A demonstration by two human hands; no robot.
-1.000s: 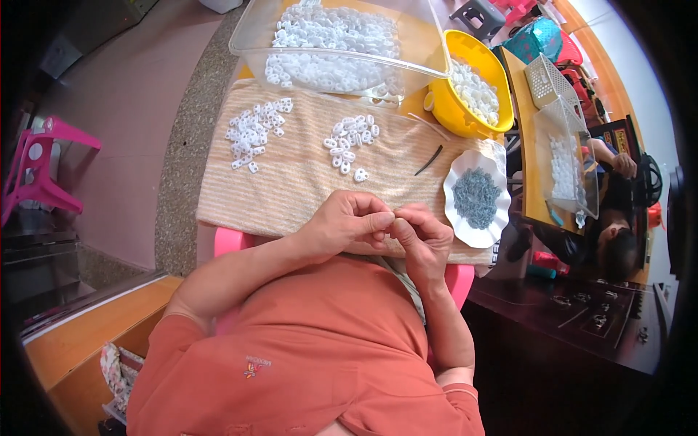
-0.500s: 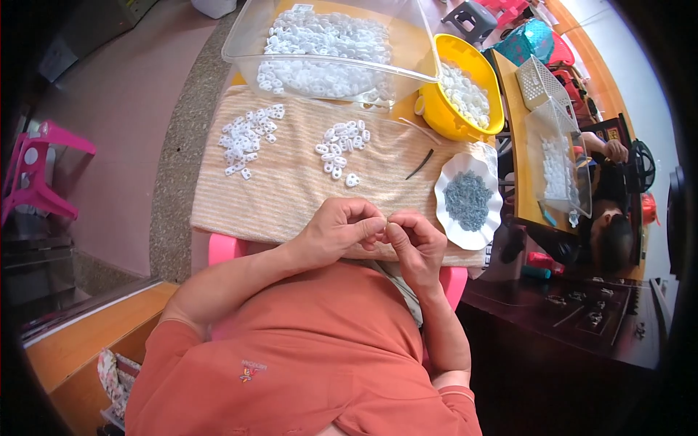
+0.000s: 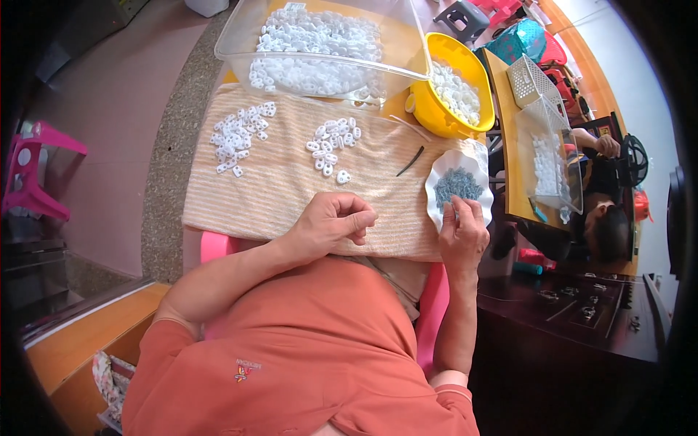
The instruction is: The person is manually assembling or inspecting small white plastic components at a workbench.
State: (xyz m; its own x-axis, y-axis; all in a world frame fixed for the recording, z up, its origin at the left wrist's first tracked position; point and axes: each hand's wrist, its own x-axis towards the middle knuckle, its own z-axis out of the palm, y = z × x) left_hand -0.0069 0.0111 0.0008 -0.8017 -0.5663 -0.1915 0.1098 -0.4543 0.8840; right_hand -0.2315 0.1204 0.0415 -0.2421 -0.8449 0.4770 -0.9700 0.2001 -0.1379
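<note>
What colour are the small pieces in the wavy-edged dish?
The small pieces are greyish blue, seen in the head view.

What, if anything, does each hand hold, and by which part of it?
Cannot tell: the left hand may hide something small; the right hand is at the grey pieces.

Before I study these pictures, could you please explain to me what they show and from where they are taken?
No machine: a person works bare-handed. A fisheye camera on the person's head looks down, so straight edges bend; it took every picture. On the striped cloth lie two groups of white pieces, a thin dark strip and a wavy white dish of greyish pieces. Beyond are a clear bin and a yellow tub. The right hand reaches into the dish; the left hand is curled near the cloth's closer edge. I cannot tell whether either holds anything.
</note>
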